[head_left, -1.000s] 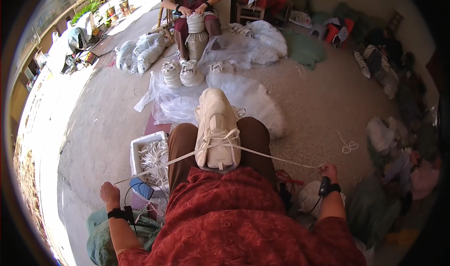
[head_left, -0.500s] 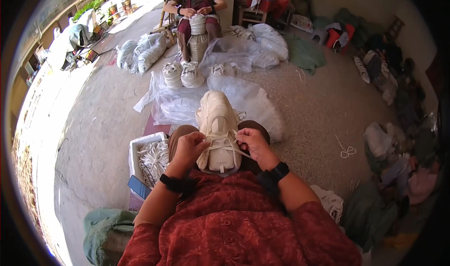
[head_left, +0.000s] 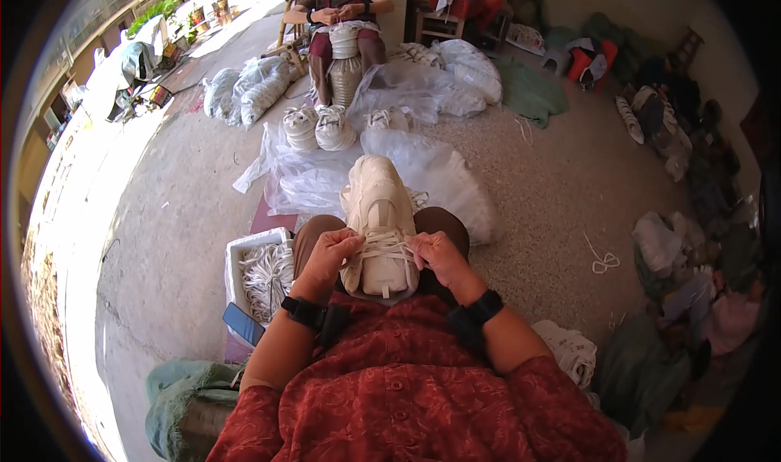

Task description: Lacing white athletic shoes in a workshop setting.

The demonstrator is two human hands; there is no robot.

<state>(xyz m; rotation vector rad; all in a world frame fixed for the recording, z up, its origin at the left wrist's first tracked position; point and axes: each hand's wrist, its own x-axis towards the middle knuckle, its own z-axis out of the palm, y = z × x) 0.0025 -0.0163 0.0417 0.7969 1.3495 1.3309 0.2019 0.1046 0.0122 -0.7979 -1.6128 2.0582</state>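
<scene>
Head view: a cream shoe point(head_left: 378, 218) is rested on the lap, toe pointing far. White lace point(head_left: 384, 249) is pinched by the left hand point(head_left: 325, 259) and right hand point(head_left: 439, 257). Lower eyelets appear laced; upper crossings, seemingly, remain unfinished.

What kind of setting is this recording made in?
Probably an informal home or courtyard workshop for lacing shoes. Both hands, left hand and right hand, work laces on a cream shoe held on the lap, a box of white laces sits alongside, and clear plastic bags lie on the concrete floor.
</scene>
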